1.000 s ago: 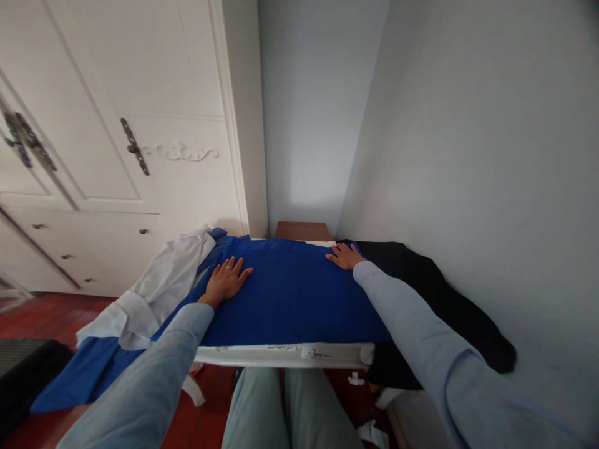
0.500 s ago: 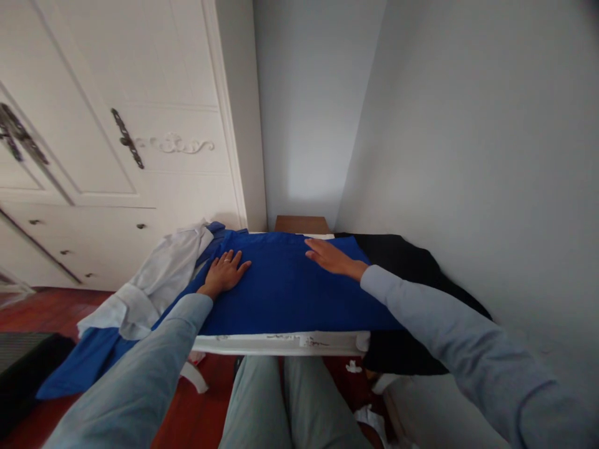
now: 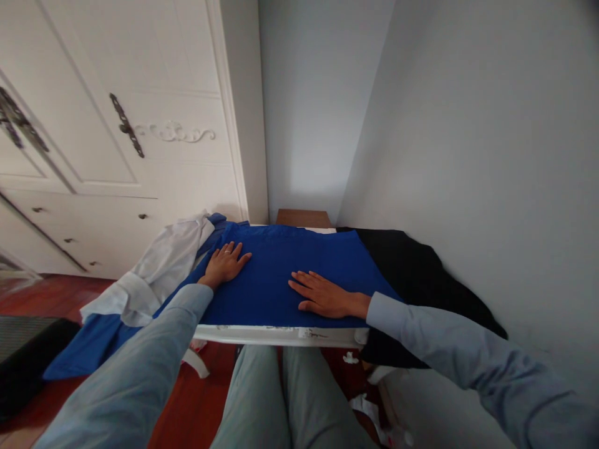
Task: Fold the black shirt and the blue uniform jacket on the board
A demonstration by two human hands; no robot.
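A blue garment (image 3: 281,274) lies spread flat over a white table (image 3: 281,335) in front of me, its left part hanging down off the table edge. My left hand (image 3: 225,264) rests flat on the cloth near its left side, fingers spread, a ring on one finger. My right hand (image 3: 322,295) lies flat on the cloth near the front edge, fingers stretched out and pointing left. Neither hand holds anything.
A white garment (image 3: 154,274) is bunched at the table's left end. A black garment (image 3: 421,280) lies on the right against the wall. A white wardrobe (image 3: 116,125) stands to the left. A brown wooden piece (image 3: 303,217) sits behind the table. Red wooden floor shows below.
My right hand has slid from the far right corner of the blue garment leftward and then toward me, to the front edge. My left hand has stayed in place.
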